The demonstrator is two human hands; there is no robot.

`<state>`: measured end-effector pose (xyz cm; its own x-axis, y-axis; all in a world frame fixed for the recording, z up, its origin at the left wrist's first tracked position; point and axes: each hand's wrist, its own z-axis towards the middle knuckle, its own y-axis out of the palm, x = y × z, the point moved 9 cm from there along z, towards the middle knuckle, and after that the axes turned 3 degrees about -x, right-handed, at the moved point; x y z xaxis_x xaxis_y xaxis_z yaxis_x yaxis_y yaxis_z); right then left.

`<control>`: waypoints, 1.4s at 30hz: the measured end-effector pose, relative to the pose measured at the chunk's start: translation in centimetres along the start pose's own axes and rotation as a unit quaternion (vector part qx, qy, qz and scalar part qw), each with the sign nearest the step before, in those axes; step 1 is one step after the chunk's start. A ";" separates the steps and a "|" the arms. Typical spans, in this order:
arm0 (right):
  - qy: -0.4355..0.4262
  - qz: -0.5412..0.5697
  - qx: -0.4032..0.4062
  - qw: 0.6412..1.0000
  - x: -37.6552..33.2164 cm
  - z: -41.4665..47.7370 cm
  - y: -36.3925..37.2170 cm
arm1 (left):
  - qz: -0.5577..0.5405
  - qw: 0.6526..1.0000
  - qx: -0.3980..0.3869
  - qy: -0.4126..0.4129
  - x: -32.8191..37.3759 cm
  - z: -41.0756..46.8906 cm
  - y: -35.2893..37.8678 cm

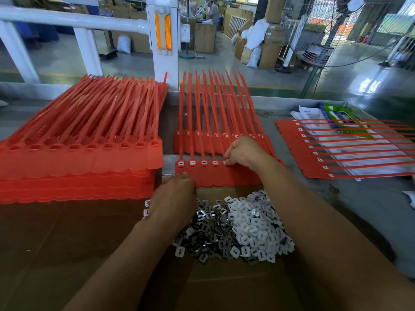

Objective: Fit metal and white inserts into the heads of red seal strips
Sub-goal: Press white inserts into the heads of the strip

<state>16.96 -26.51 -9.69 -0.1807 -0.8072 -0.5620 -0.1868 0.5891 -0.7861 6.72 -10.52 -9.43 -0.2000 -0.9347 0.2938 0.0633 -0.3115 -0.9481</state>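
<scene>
Sheet in hand: a flat red plastic sheet of joined seal strips lay at centre frame, tails pointing to the top.
Done: its four leftmost heads already carried white caps.
Right hand: the right hand had its fingers curled down on the fifth head, apparently pinching a small square white insert into it.
Left hand: the left hand rested curled at the sheet's lower left edge; whether it held anything could not be told.
Left: the heads further right were hidden by the forearm, and the tall stack of red strips with open heads at left frame waited.
Finished: a filled red sheet lay at right.
Supply: a heap of metal clips and white inserts sat at lower centre.
</scene>
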 end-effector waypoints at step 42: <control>-0.110 0.036 -0.007 0.993 1.0 -4.8 -1.9 | -0.003 1.000 -0.004 0.000 -0.2 0.2 0.3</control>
<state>12.54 -28.25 -7.47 0.0204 -0.7501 -0.6610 -0.1950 0.6454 -0.7385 6.95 -10.42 -9.78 -0.2006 -0.9327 0.2998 0.0534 -0.3159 -0.9473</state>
